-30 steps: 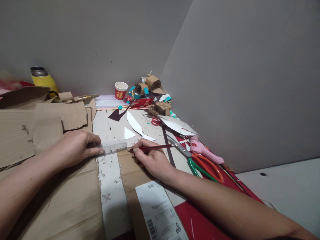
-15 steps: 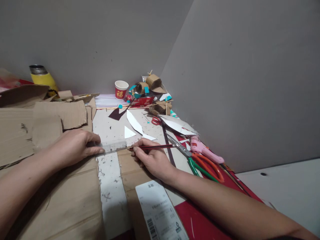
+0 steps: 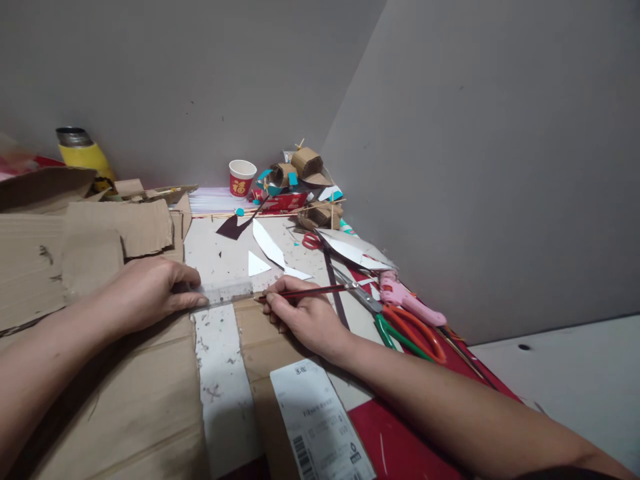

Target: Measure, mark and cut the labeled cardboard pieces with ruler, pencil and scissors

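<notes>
The left hand (image 3: pixel 150 290) lies flat and spread, fingertips pressing the left end of a clear ruler (image 3: pixel 225 293) onto the cardboard sheet (image 3: pixel 145 393); the ruler runs left to right across the far edge of that sheet, touching it along its length. The right hand (image 3: pixel 300 317) is closed in a writing grip on a red-and-black pencil (image 3: pixel 305 292); the pencil lies nearly level, its tip at the right end of the ruler, touching or just short of the cardboard, which of the two cannot be told. The sheet spans the near left of the table, crossed by a band of pale tape (image 3: pixel 220 373) and bearing a white shipping label (image 3: pixel 315 420) near the right forearm. As to progress: the ruler appears set and held, and the pencil is placed at the edge; no drawn line can be made out along the ruler, so the marking is judged either just begun or too faint to see; no fresh cut shows on this sheet, so any cutting remains outstanding. Just right of the right hand lie scissors (image 3: pixel 395 327) with orange and green handles, and beside them a pink glue gun (image 3: pixel 407 300); white paper offcuts (image 3: pixel 267 250) lie just beyond the ruler; a red paper cup (image 3: pixel 243 178) and small cardboard models (image 3: pixel 305 177) stand in the far corner; a yellow flask (image 3: pixel 83 153) stands far left, behind stacked cardboard pieces (image 3: pixel 75 247).
</notes>
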The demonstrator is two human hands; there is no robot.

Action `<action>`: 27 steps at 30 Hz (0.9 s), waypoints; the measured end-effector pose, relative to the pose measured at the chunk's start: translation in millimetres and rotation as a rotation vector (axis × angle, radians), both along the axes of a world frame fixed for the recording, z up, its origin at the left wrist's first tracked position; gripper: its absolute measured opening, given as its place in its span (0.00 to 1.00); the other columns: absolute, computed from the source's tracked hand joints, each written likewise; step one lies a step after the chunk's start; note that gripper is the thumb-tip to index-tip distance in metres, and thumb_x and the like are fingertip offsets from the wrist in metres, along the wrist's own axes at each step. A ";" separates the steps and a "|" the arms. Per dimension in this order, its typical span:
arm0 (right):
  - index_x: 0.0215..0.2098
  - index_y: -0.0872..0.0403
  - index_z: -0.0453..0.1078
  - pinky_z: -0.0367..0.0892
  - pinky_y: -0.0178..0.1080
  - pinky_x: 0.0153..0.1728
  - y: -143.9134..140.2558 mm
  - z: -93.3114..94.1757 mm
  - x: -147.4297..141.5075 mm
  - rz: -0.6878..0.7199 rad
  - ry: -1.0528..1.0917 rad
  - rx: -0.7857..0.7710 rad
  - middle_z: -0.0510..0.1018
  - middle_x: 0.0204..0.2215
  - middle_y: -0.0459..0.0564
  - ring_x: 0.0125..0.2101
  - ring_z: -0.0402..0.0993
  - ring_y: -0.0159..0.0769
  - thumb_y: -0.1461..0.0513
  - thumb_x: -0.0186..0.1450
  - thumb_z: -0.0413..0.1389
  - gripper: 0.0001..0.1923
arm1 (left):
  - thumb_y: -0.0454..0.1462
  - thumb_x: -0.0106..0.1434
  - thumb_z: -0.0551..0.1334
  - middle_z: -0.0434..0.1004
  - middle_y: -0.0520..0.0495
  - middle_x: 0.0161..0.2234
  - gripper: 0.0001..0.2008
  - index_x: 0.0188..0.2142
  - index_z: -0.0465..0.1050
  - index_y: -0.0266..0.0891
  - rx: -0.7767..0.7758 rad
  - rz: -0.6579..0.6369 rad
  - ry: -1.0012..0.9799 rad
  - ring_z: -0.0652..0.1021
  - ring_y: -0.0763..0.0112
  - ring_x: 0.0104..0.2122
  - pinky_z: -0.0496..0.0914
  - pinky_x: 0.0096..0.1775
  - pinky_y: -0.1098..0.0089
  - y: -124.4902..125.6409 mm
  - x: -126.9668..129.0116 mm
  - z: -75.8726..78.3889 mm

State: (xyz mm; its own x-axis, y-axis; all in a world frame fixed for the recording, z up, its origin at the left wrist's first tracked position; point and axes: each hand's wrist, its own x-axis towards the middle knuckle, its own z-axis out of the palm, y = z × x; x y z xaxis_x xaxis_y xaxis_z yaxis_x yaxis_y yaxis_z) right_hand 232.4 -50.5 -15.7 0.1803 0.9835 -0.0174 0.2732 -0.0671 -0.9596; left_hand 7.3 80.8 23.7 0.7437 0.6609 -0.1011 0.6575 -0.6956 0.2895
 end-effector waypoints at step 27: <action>0.41 0.55 0.76 0.71 0.34 0.26 -55.6 9.4 30.8 -0.082 0.423 -0.036 0.78 0.32 0.51 0.28 0.74 0.32 0.51 0.63 0.62 0.17 | 0.33 0.56 0.66 0.69 0.62 0.18 0.55 0.70 0.26 0.47 -1.163 0.415 -0.706 0.73 0.69 0.12 0.67 0.14 0.74 -104.0 54.4 -11.6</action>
